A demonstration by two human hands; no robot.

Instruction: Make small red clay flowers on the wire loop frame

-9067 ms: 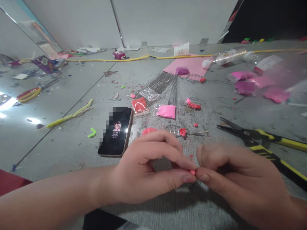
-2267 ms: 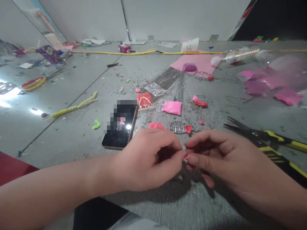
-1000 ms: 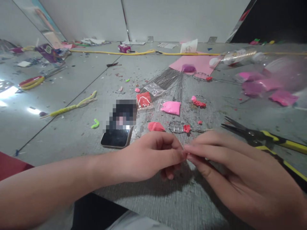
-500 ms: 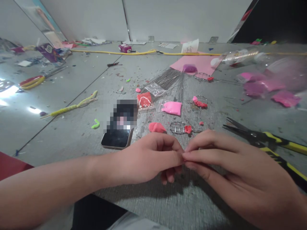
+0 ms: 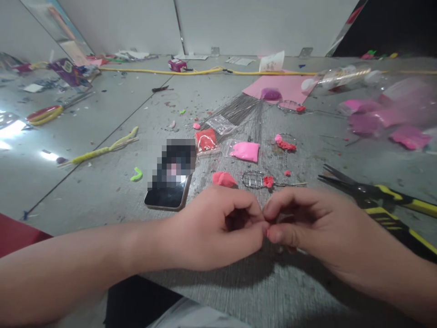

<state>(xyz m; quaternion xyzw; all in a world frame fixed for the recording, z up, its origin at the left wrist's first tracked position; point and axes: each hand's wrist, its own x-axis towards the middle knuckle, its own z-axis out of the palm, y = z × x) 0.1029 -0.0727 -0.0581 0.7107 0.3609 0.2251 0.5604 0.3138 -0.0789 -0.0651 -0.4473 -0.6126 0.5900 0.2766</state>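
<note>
Fingertips of my left hand [image 5: 218, 230] and my right hand [image 5: 317, 223] meet in a pinch low over the table. A small bit of coral-pink clay [image 5: 266, 231] shows between them, mostly hidden by the fingers. Just beyond my hands lie a larger coral clay lump [image 5: 223, 179] and a small wire racket shape [image 5: 254, 180] with a red clay flower [image 5: 268, 181] on it. Farther back is another wire frame with pink and red clay [image 5: 286, 144]. Packets of red clay [image 5: 206, 140] and pink clay [image 5: 245, 151] rest behind the lump.
A phone [image 5: 165, 193] lies left of the clay. Yellow-and-black pliers [image 5: 362, 189] lie at the right. Thin wires [image 5: 235, 111] fan out from pink paper [image 5: 252, 87]. A yellow cable [image 5: 136, 70] crosses the back; a clear bottle [image 5: 341, 80] and pink packets [image 5: 365, 123] stand right.
My right hand's fingers have curled and its thumb has come up against the left fingertips. The bit of coral clay now shows between them.
</note>
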